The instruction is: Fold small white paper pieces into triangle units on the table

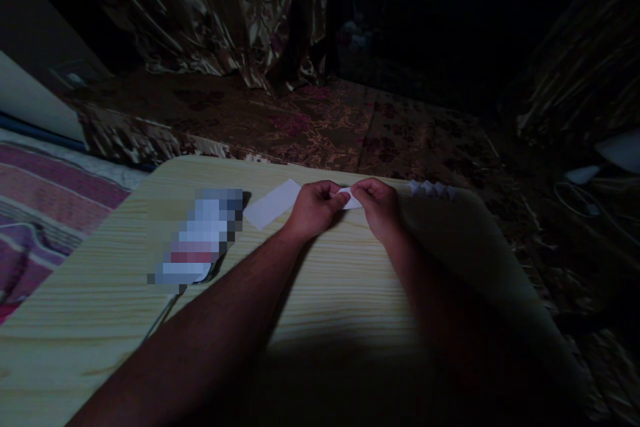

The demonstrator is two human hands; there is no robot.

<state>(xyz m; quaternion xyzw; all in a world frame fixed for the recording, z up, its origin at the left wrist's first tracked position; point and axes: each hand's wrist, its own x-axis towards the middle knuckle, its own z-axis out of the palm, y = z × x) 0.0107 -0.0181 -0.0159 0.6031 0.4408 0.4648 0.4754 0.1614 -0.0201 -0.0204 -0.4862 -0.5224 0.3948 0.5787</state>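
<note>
Near the table's far edge, my left hand (319, 205) and my right hand (376, 203) pinch a small piece of white paper (354, 199) between them. The thumbs press on it from both sides, so much of the paper is hidden under the fingers. Just left of my left hand, a flat white sheet of paper (273, 204) lies slanted on the wood. A short row of small, pointed white folded paper pieces (433, 189) stands to the right of my right hand, dim in the shadow.
A pixelated, lit device (197, 233) with a cable lies on the left of the wooden table (320, 307). Beyond the far edge is a ledge with patterned cloth (300, 121) under curtains. Striped bedding (35, 187) is at left; a white lamp-like object (583, 175) sits at right.
</note>
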